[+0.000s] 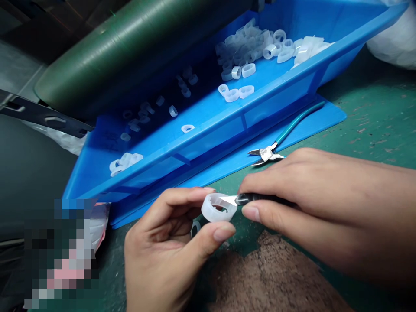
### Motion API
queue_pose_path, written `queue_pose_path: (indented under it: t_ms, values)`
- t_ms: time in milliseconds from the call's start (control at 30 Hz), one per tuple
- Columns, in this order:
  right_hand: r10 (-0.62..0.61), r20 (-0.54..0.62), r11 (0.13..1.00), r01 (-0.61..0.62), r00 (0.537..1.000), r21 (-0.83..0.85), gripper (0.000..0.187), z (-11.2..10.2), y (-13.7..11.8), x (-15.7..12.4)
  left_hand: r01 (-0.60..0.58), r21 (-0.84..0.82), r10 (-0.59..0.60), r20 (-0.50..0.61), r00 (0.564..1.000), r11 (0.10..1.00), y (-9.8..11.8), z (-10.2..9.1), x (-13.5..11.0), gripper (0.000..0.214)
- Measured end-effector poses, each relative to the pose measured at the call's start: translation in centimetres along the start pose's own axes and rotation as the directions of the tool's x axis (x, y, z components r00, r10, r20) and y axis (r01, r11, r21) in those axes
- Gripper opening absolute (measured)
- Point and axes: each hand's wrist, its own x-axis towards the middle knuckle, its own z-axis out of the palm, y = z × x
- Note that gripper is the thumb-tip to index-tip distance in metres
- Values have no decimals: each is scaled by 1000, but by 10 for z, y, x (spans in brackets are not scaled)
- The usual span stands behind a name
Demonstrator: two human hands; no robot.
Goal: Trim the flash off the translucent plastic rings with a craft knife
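The plastic ring (218, 208) is translucent white, and the plastic bin (211, 147) is bright blue. The craft knife (266, 198) has a black handle and silver blade; the side cutters (292, 120) have teal grips. The table mat (383, 108) is green, flecked with brown.

The head-worn camera is looking forward and down from above the near edge of the green worktop (373, 108), facing across it toward a blue plastic tray (211, 147). It is sitting close over the left hand (162, 247) and right hand (312, 208), with the hands filling the lower frame and the tray running diagonally toward the upper right corner.
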Motion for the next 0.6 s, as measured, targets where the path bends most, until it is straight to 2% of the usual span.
queue_pose_path:
  t_ms: [133,267,333,600]
  values:
    - [-46,-26,999,47,999,27,20,-2,0,2,-32,-36,33,30,999,999,-3,-3,2,37]
    - [31,110,999,-29,993,-16,34,-10,-10,8,-77,7,75,145,987,997,-7,-11,6,40]
    - [76,160,997,-71,984,-38,40,-14,-15,10,-92,23,87,162,983,995,-9,-15,7,40]
    - [119,137,993,-115,983,-39,37,-17,-21,13,-95,33,88,165,982,995,-6,-16,7,39]
